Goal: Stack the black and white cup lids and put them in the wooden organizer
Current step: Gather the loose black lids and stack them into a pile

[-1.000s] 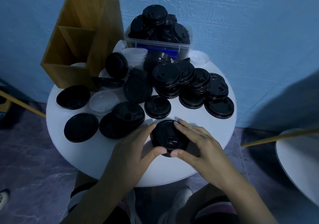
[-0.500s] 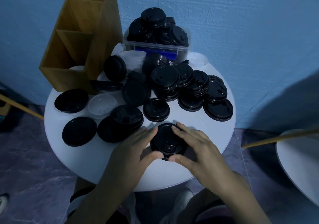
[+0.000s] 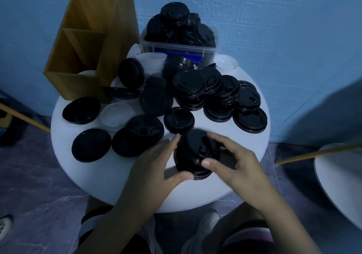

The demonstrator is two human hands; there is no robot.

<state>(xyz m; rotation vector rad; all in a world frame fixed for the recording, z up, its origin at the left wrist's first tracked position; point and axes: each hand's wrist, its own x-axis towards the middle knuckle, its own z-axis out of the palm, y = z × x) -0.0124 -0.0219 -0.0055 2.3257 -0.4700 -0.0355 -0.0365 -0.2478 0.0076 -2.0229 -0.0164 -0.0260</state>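
Observation:
A stack of black lids (image 3: 193, 154) is held between both hands near the front of the round white table (image 3: 197, 193), tilted and slightly lifted. My left hand (image 3: 154, 167) grips its left and lower side, my right hand (image 3: 233, 163) grips its right side with the thumb on the rim. Loose black lids (image 3: 91, 145) and small black stacks (image 3: 189, 85) cover the table behind. White lids (image 3: 115, 114) lie among them. The wooden organizer (image 3: 78, 58) stands at the back left, with something white in its front compartment.
A clear plastic bin (image 3: 176, 46) heaped with black lids sits at the back against the blue wall. Wooden rods stick out at the left (image 3: 23, 116) and right (image 3: 317, 153). Another white round surface (image 3: 340, 185) is at the right. My legs show under the table.
The stack between my hands has come up off the table and tilted; more of its side shows. Both hands have shifted their grip around it.

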